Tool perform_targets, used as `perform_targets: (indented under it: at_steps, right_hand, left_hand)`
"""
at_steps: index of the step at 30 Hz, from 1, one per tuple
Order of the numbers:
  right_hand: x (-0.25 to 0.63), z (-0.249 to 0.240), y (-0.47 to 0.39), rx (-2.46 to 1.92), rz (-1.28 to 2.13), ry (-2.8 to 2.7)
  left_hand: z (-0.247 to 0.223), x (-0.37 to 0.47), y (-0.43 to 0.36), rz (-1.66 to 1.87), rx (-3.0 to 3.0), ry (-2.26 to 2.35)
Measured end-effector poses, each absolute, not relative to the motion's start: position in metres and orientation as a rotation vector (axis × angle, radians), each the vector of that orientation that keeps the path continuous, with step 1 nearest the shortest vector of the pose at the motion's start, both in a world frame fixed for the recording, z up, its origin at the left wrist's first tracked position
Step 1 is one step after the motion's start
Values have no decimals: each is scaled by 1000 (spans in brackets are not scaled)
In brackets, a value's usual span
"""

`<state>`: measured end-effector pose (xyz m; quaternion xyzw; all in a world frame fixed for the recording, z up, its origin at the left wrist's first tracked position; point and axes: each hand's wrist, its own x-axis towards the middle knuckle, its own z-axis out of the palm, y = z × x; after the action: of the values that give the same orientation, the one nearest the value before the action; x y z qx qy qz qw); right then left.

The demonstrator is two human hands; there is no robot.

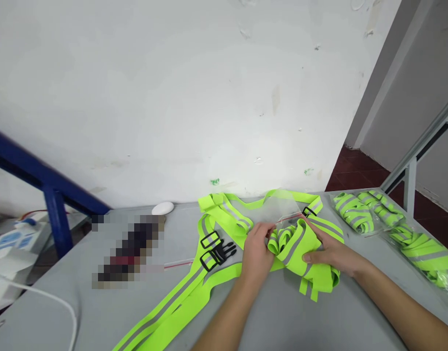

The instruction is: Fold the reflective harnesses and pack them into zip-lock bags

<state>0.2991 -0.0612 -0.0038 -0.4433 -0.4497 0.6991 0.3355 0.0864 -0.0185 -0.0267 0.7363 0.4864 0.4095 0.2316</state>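
My right hand (331, 253) is wrapped round a folded bundle of neon-green reflective strap vest (295, 248), its thumb pressed on the front and loose strap ends hanging below. At the bundle's left side my left hand (258, 246) is closed, fingertips curled at the mouth of a clear zip bag (280, 204) with a red seal line. The bundle's upper end meets the bag mouth. Spread on the table beneath and behind both hands lies another neon-green reflective strap vest (224, 214), with a black side-release buckle (222, 252) and black strap adjusters.
Bagged green vests (355, 212) lie along the grey table's (136, 312) right edge. To the left are a blurred-out item (130, 251), a white oval object (163, 208) and a white cable (59, 297). A wall (209, 97) rises behind; a blue metal frame (44, 178) stands left.
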Motion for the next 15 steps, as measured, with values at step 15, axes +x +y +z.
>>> perform_targets:
  at_steps: [15]
  right_hand:
    - [268,-6,-68,-1298,1320,-1297]
  left_hand:
    - [-29,88,-20,1368,2501,1213]
